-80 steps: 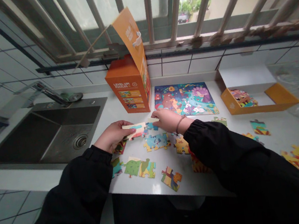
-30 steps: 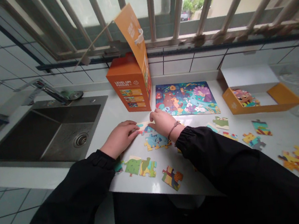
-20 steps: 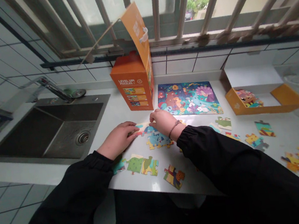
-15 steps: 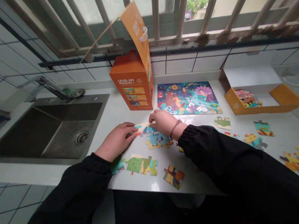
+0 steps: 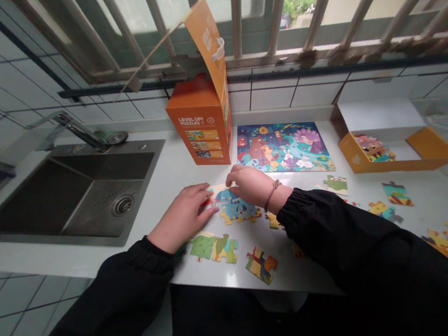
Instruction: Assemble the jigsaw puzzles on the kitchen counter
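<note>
My left hand (image 5: 185, 215) lies over the left end of a group of joined puzzle pieces, fingers stretched out and thumb apart, covering part of it. Opposite it, my right hand (image 5: 252, 184) has its fingers bent and closed at the upper edge of a blue puzzle piece (image 5: 223, 196); its fingertips are partly hidden. Just below sits a joined blue elephant piece (image 5: 238, 210) with a yellow lower edge. Nearer to me are a green puzzle piece (image 5: 202, 246), a green-and-yellow piece (image 5: 224, 249) beside it, and a brown-and-orange piece (image 5: 261, 264).
An orange puzzle box (image 5: 198, 121) stands by the wall, lid raised. Right of it lies an assembled dark-blue puzzle (image 5: 283, 148). An opened yellow box (image 5: 397, 157) holds pieces. More loose pieces (image 5: 397, 193) lie at right. A steel sink (image 5: 77, 194) is at left.
Earlier my hands held two pale-edged pieces above the counter; these now lie down against the blue elephant piece. Most recently my left hand has slid slightly right and its thumb has spread.
</note>
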Demonstrator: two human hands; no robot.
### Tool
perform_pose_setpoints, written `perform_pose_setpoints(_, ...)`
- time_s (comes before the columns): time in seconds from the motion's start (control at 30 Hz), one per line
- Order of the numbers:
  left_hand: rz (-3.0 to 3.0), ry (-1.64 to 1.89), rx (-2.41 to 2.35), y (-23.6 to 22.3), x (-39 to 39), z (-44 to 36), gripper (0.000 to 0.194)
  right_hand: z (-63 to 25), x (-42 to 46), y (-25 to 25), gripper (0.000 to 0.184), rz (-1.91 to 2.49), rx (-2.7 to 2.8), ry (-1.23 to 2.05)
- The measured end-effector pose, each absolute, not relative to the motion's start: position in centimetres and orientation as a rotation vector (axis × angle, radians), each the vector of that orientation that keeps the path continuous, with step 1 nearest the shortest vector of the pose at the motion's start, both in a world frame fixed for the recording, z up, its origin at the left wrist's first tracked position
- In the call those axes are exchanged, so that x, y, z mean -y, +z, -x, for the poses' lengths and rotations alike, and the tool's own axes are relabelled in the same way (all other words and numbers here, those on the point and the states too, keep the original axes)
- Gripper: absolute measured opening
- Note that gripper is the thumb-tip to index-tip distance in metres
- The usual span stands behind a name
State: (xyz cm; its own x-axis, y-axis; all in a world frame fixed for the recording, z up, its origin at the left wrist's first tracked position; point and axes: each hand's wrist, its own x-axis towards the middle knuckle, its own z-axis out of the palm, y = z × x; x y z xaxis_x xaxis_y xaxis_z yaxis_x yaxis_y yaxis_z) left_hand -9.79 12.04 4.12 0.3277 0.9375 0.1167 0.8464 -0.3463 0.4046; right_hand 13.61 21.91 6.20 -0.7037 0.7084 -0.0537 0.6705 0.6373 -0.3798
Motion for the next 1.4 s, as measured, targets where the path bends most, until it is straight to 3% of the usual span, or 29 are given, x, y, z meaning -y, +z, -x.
perform_pose_setpoints(0.3, -2.453, 0.409, -1.576, 3.9, -13.6, 8.2, 0.037, -17.2, -16.0, 5.3, 0.027, 0.881, 2.904, 0.482)
perform_pose_setpoints(1.2, -2.465, 0.374, -1.633, 3.3, -13.1, 7.4, 0.026, -17.6, -14.5, 3.9, 0.021, 0.923, 2.868, 0.366)
perform_pose_setpoints(1.4, -2.463, 0.382, -1.646, 3.0, -13.3, 7.5, 0.025, -17.6, -15.8, 3.8, 0.034, 0.859, 2.859, 0.375)
